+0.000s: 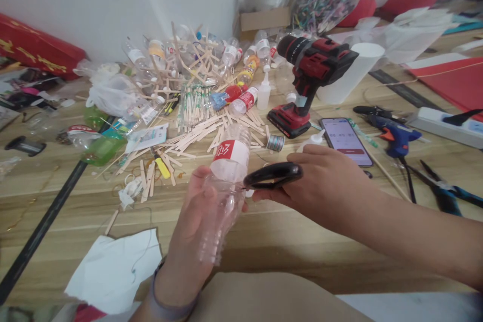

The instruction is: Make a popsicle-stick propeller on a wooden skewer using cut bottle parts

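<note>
The wooden counter (86,206) was crowded from side to side, its front edge partly blocked from me by the person's lap. Nearest lay a sheet of white paper (116,266), with something pink peeking out below it, cut off too soon to name. The left hand (194,216), banded at the wrist, had its grip wrapped around a clear plastic bottle (225,216), held tilted above the counter; some of the fingers showed only through the plastic, and I couldn't tell which end was the neck. The right hand (320,178) had its grip closed on a black-handled tool (289,170) set against the bottle's side; its working end was too small to make out, and the palm hid the rest.

Just beyond, that same hand covered part of a small white squeeze bottle (305,143) and the corner of a phone (346,136), whose digits were blurred. Off to the right, blue-handled pliers (443,193) ran out of view, near a blue glue gun (402,138). Farther in, wooden sticks (204,131) lay fanned out beside a spool of wire (275,143), and a red drill (317,63) stood on its battery. Behind them, more bottles tangled with sticks, too jumbled to count, hid the bottom of a cardboard box (264,21) by the wall.
</note>
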